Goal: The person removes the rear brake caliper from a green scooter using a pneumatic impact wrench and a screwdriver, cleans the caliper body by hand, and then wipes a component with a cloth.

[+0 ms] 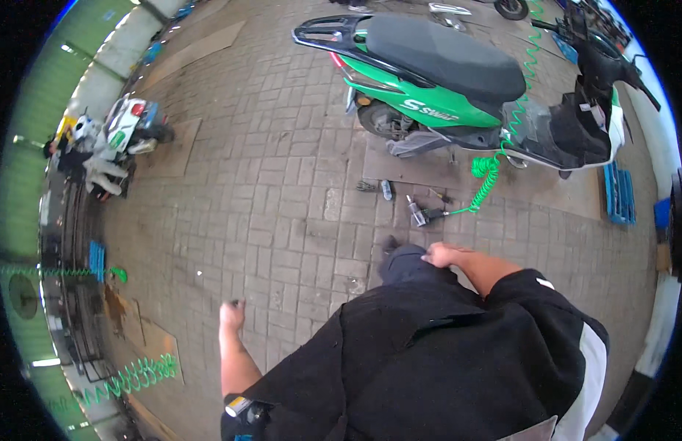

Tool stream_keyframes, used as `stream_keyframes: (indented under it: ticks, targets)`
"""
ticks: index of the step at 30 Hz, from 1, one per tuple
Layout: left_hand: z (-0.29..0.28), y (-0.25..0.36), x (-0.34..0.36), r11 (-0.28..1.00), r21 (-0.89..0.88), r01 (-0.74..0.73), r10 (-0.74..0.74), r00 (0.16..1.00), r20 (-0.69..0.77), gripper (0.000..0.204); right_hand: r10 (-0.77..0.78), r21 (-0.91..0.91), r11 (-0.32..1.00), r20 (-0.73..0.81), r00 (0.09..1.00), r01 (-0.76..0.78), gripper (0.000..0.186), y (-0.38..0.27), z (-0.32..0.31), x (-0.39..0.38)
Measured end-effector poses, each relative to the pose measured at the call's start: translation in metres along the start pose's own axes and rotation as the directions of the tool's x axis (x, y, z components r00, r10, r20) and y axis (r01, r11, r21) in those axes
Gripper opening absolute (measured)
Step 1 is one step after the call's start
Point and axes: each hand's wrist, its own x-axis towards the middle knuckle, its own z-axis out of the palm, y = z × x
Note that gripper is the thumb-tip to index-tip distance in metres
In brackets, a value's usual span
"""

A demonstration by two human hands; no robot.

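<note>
My left hand (232, 314) hangs out over the paving with its fingers curled. A small dark thing seems to show at its fingertips, too small to name. Closed against the dark trousers (404, 266) at my thigh is my right hand (441, 255); whatever its fingers hold is hidden. Beyond it, an air impact wrench (416, 212) lies on the floor, joined to a coiled green air hose (487, 182). Close by lie a small slim tool (439, 195), a grey-blue oblong thing (386, 189) and some small dark pieces (366, 187).
A green scooter (447, 110) with a black seat stands ahead on a flat brown sheet (400, 168). Blue crates (619, 193) sit at the right. On the left, a person (91, 163) crouches by another scooter (127, 121), and more coiled hose (138, 375) hangs nearer.
</note>
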Motion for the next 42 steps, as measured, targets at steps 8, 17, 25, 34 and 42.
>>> stream_keyframes:
  ticks: [8,17,25,34,42]
  targets:
    - [0.029,0.067,0.131,0.887,0.182,-0.424,0.403,0.904,0.145,0.057,-0.64,-0.035,0.767,0.02,0.768,0.641,0.029,-0.055,-0.037,0.055]
    - [-0.006,0.164,0.149,0.938,0.142,-0.315,0.176,0.788,0.59,0.056,-0.113,0.289,0.957,0.386,0.916,-0.003,0.02,-0.091,-0.105,0.046]
    - [-0.081,0.255,0.271,0.661,0.3,-0.687,0.143,0.509,0.849,0.041,-0.176,0.369,0.92,0.098,0.979,0.128,0.023,-0.109,-0.085,0.061]
    - [0.07,0.427,0.428,0.304,0.281,-0.911,0.013,0.299,0.954,0.026,0.509,0.576,0.802,-0.522,0.684,-0.158,0.022,0.073,0.02,0.425]
    - [0.294,0.496,0.479,0.394,0.022,-0.919,0.188,0.104,0.977,0.031,0.592,0.516,0.798,-0.578,0.562,-0.31,0.024,0.189,0.042,0.646]
